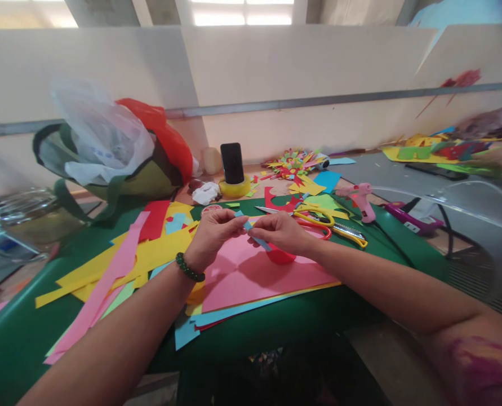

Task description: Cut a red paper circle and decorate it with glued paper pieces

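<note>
Forearms [128,324] [386,282] overhang green tabletop [301,318] before pale wall [314,62], both hands [217,231] [282,232] pinching blue paper [261,243].

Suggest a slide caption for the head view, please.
Left hand and right hand pinch a blue paper strip above pink paper.

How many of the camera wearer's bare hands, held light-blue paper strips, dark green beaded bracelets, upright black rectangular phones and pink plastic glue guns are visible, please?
Bare left hand and right hand: 2
Held light-blue paper strip: 1
Dark green beaded bracelet: 1
Upright black rectangular phone: 1
Pink plastic glue gun: 1
Total: 6
</note>
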`<state>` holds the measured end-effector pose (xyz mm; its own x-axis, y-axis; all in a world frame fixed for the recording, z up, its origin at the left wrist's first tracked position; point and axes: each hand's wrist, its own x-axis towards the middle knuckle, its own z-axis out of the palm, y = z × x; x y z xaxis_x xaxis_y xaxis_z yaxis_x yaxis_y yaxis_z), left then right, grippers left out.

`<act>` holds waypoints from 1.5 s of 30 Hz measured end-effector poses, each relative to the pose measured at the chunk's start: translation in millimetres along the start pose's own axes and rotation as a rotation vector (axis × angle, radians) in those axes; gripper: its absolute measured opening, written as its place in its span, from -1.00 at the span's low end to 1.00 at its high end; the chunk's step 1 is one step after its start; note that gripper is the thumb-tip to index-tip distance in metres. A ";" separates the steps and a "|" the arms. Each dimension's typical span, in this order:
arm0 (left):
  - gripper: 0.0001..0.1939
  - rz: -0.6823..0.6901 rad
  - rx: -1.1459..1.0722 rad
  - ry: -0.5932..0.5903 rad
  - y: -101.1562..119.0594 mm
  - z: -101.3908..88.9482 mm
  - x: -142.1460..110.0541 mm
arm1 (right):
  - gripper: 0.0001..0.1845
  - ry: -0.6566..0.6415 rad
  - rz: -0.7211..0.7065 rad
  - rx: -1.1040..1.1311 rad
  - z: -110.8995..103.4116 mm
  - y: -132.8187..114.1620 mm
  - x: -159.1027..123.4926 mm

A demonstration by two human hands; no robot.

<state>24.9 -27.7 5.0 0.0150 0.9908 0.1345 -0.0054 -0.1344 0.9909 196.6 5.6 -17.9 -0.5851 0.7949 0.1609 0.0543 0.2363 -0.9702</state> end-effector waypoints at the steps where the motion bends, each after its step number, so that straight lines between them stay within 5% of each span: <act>1: -0.60 0.006 -0.001 0.003 0.1 0.1 -0.5 | -0.68 0.003 -0.010 -0.013 0.5 0.0 -0.4; 6: -0.61 -0.011 0.024 -0.040 2.9 -0.4 -2.4 | -0.69 -0.037 -0.022 0.013 -1.5 -0.1 -0.7; 12: -0.60 -0.074 0.101 -0.254 5.1 -3.8 -1.3 | -0.68 -0.113 0.019 0.090 -1.8 -0.8 0.2; 21: -0.66 0.035 0.151 -0.076 12.4 -5.7 -3.4 | -0.67 0.007 0.043 0.067 -6.0 -9.1 -1.1; 32: -0.74 0.072 0.384 -0.172 11.1 -9.8 -1.0 | -0.62 0.124 -0.091 -0.009 -17.2 -9.4 1.4; 45: -0.73 -0.066 0.285 -0.169 8.0 -8.6 -2.4 | -0.66 0.218 -0.231 -0.207 -16.6 -5.0 0.8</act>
<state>16.2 -31.0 12.5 0.1718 0.9841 0.0448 0.2806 -0.0925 0.9554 209.3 14.4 -9.9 -0.4165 0.8023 0.4277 0.1165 0.5137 -0.8500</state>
